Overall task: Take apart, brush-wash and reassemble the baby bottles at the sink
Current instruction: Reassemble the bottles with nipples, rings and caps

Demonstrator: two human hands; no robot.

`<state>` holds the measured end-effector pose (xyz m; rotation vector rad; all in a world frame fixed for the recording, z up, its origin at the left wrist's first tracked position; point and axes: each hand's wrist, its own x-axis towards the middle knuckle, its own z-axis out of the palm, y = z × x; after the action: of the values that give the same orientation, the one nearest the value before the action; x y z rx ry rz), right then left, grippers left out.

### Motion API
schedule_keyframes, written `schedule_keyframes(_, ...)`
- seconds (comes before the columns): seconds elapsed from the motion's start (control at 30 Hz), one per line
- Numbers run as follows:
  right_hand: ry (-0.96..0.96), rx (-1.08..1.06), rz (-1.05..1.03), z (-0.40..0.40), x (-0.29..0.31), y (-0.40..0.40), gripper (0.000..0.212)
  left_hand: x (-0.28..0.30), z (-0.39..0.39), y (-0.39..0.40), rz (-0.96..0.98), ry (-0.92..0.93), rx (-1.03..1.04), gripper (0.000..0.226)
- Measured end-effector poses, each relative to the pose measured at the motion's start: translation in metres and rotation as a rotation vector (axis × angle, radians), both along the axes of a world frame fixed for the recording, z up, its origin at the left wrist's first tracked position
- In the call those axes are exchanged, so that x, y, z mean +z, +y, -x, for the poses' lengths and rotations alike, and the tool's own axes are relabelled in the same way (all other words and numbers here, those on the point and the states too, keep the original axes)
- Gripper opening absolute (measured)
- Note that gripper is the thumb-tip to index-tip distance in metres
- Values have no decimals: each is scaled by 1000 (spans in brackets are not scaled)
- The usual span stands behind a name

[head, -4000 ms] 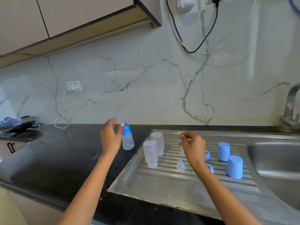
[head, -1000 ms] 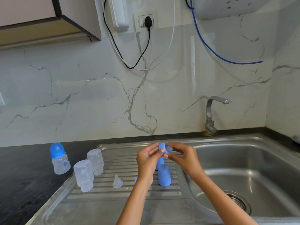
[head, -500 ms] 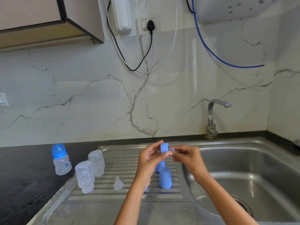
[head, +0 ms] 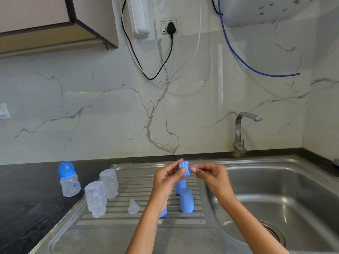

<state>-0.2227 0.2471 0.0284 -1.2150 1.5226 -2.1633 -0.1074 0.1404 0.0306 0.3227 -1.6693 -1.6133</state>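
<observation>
Hands (head: 190, 177) on blue ring (head: 184, 169)

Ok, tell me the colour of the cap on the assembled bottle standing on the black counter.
Blue, on a clear bottle; the head view shows it at the left.

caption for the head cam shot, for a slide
Left hand holds a blue collar ring as the right hand fits a clear teat above the drainboard.

left hand (head: 166, 177) raised, fingers curled | right hand (head: 211, 177) pinching, facing it
</observation>
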Motion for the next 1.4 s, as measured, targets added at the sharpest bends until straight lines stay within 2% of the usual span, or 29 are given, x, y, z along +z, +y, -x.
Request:
schedule_keyframes(0.17,-13,-18,-30,2,-1,0,7,1,0,-2,-46,8,-35,29)
schedule_keyframes(0.43,-193,84,-12,0,3,3,10,4,-1,0,-131,57,-94,29)
schedule_keyframes(0.6,28,35,-30,-2,7,4,16,5,-1,-2,-158,86,-83,44)
schedule_keyframes(0.7,58,42,-25,-3,7,5,23,4,-2,-2,-147,87,-88,43)
schedule_keyframes(0.87,48,8,-31,0,5,4,12,1,-3,-2,-71,65,-101,41)
schedule_keyframes(1.0,203,-110,-111,2,3,3,5,-2,-1,-1,-61,59,-59,38)
schedule_keyframes(1.17,322,-122,-117,0,0,3,6,-5,0,-3,-48,61,-32,39)
schedule_keyframes(1.27,235,-41,-91,0,2,4,4,-5,1,-4,-52,63,-24,40)
schedule_keyframes(1.37,-47,58,-23,-2,2,4,3,-2,1,-1,-98,64,-48,39)
schedule_keyframes(1.4,-127,88,-17,-3,1,4,8,-1,1,0,-110,59,-53,39)
